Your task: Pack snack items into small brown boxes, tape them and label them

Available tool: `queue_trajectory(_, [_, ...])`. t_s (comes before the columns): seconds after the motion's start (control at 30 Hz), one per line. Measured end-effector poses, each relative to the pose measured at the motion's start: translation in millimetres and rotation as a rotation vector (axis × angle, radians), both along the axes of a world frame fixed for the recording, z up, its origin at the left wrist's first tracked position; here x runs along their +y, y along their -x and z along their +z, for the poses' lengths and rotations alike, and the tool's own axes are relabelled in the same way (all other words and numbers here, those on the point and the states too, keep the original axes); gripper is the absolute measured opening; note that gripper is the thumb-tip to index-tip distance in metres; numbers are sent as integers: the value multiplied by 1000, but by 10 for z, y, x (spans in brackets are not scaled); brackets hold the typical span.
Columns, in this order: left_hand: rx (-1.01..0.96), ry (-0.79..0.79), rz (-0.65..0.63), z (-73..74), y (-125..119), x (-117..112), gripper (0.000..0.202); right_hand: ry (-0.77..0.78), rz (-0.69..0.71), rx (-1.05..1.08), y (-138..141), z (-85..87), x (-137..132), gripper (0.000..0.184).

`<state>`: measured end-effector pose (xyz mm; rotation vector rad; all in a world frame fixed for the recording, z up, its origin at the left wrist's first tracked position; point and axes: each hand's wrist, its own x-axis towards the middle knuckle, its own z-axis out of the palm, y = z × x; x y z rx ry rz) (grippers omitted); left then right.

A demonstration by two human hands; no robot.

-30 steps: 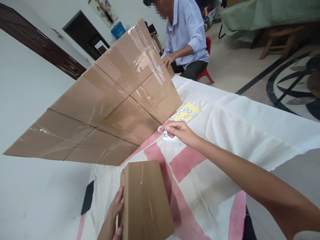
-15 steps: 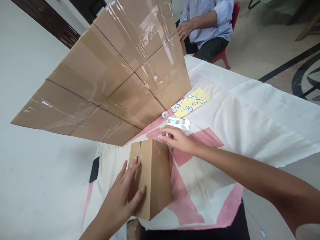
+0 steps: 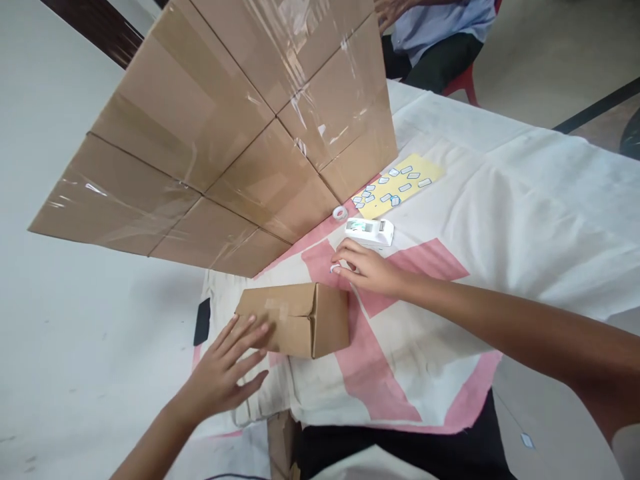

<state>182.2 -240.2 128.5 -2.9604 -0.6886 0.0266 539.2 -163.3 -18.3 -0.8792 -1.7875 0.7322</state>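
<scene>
A small brown cardboard box (image 3: 295, 319) lies on its side on the white and pink cloth (image 3: 450, 220). My left hand (image 3: 225, 373) is open, its fingers spread, with the fingertips touching the box's near left end. My right hand (image 3: 367, 267) rests on the cloth just past the box, fingers pinched on a small white sticker. A white label dispenser (image 3: 370, 231) sits right behind that hand. A small tape ring (image 3: 340, 213) lies beyond it, next to a yellow sheet of stickers (image 3: 397, 187).
A tall wall of stacked, taped cardboard boxes (image 3: 225, 120) stands along the left of the table. A dark phone (image 3: 202, 321) lies at the cloth's left edge. Another person in a light blue shirt (image 3: 440, 27) sits on a red chair at the far end.
The small box has been laid down from upright onto its side. My left hand let go and opened. My right hand drew back from the dispenser toward the box, holding a sticker.
</scene>
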Motion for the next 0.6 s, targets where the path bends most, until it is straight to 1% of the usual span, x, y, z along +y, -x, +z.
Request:
queue_trajectory(0.07, [-177,-116,10,-238,-25,-290,66,-108,-27,-30,13,10,-34,20])
queue_trajectory(0.1, [-289,-163,16,-388,-80,-465,58,-172,-33,-45,13,17,-42,19])
queue_trajectory(0.13, [-376,-176,36,-545,-151,-638,50,-234,-39,-54,10,24,-42,18])
queue_trajectory(0.2, [-461,-145,103,-844,-300,-924,38,-317,-65,-37,1,40,-26,18])
queue_trajectory(0.27, [-498,-104,197,-1082,-410,-1084,34,-316,-95,14,-8,71,-7,17])
queue_trajectory(0.33, [-538,-83,298,-1250,-451,-1124,33,-233,-136,76,-17,135,-17,16])
queue_trajectory(0.4, [-579,-75,380,-1375,-433,-1099,34,-92,-178,136,-37,238,-83,15])
queue_trajectory(0.5, [-639,-59,482,-1541,-373,-1043,36,170,-242,280,-90,406,-286,13])
queue_trajectory(0.57, [-670,-25,543,-1642,-347,-1019,37,347,-264,413,-120,459,-457,17])
queue_trajectory(0.6, [-673,9,547,-1683,-340,-1011,36,424,-276,481,-123,455,-542,18])
